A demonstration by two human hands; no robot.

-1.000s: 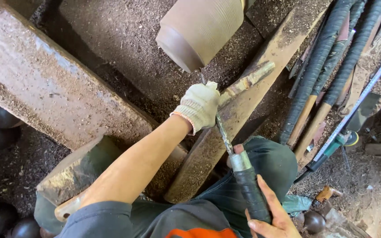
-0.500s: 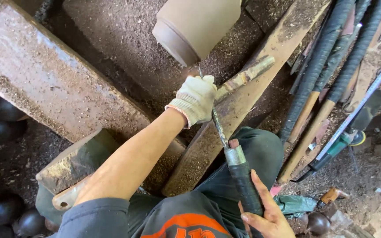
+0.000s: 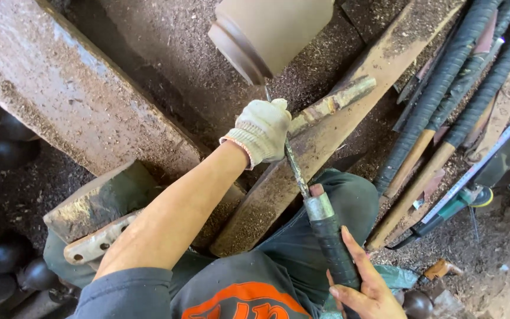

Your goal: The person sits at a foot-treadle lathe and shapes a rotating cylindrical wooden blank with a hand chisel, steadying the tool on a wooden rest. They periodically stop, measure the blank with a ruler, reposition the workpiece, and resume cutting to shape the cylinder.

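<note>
Wood on the lathe: a pale, round workpiece [image 3: 273,32] fills the top centre, its ridged end facing down-left over the chip-strewn bed.
Turning tool: a long chisel [image 3: 320,227] with a slim steel blade, a bright metal ferrule and a black wrapped handle.
Long axis: it runs from lower right, near the person's lap, up and to the left; the tip points at the lower edge of the workpiece, and the handle end points back toward the body.
Where it is: the blade crosses the slanted wooden tool rest [image 3: 326,147] and passes just beside the gloved fingers; whether the tip touches the wood cannot be told.
Left hand [image 3: 261,131]: in a white knit glove, clenched over the blade and a rough stick [image 3: 332,104] that lies on the rest.
Right hand [image 3: 364,286]: bare, fingers wrapped round the black handle at the bottom edge of the view.
Around: a heavy worn beam [image 3: 72,94] at left, and long wrapped-handle tools [image 3: 444,82] leaning at right.
Change since half a second ago: the grip of both hands is the same; the gloved hand and blade sit slightly further right, and the workpiece has shifted the same way.
</note>
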